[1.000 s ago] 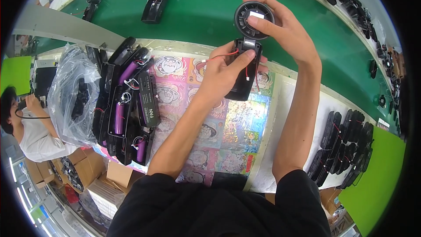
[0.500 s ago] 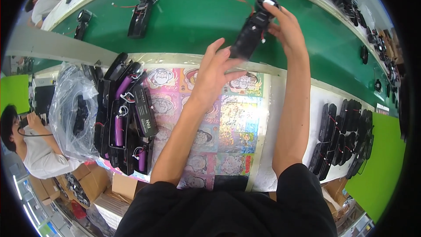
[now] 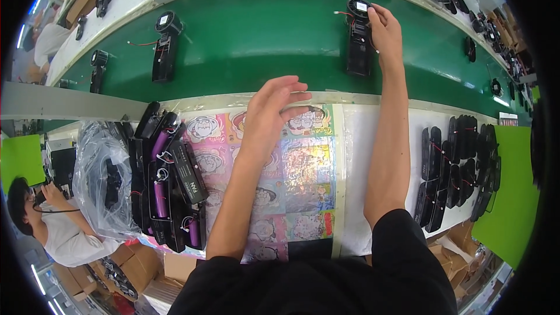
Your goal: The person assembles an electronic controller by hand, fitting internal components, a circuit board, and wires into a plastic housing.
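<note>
A black handheld fan [image 3: 358, 46] lies on the green work surface [image 3: 256, 41], its round head away from me and a red wire with a white plug off to its left. My right hand [image 3: 386, 32] has its thumb and fingertips closed at the right rim of the fan's head. Nearer to me, over the pale edge of the surface, my left hand [image 3: 268, 111] is empty, with its fingers apart. It is clear of the fan.
Two similar fans, one nearer [image 3: 165, 46] and one farther left [image 3: 98, 71], lie on the green surface. Black housings with purple cylindrical batteries [image 3: 160, 198] are piled left beside a plastic bag [image 3: 102, 181]. Black shells [image 3: 434, 169] stand in rows at right. A person [image 3: 64, 221] sits at left.
The fan has gone from a slant between both hands to lying straight on the green surface. My left hand has come off its lower end. The whole view has shifted slightly.
</note>
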`<state>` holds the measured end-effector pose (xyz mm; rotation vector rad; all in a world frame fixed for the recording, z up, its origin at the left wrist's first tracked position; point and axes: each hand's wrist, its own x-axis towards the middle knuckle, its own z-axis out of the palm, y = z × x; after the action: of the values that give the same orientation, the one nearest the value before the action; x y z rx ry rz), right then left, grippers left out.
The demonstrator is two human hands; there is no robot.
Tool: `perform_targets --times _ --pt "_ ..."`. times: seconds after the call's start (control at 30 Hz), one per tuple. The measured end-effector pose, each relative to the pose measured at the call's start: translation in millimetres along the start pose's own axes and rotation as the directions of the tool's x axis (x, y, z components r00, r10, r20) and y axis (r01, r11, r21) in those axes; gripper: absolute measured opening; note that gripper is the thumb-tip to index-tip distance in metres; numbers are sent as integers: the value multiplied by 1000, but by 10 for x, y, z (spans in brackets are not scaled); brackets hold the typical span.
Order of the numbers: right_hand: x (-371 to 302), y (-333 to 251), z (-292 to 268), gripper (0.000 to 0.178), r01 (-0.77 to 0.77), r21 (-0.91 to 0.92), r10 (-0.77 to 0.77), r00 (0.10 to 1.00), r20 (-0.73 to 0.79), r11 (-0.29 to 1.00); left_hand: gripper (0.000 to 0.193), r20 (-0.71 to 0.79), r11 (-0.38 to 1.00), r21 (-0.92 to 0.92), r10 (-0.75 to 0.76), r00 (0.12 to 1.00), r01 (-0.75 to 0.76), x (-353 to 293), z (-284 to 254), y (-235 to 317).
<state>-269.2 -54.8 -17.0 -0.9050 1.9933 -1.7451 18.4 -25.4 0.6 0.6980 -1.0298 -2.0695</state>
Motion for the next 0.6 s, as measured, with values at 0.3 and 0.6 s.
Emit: perform_targets --times 0.3,0.6 --pt "-116 -524 -387 113 202 -522 -15 940 341 828 29 3 999 32 0 1000 0 -27 -10 30" --pt "-416 -628 -162 138 195 -818 381 811 445 541 32 13 999 44 -2 1000 1 -46 -14 -3"
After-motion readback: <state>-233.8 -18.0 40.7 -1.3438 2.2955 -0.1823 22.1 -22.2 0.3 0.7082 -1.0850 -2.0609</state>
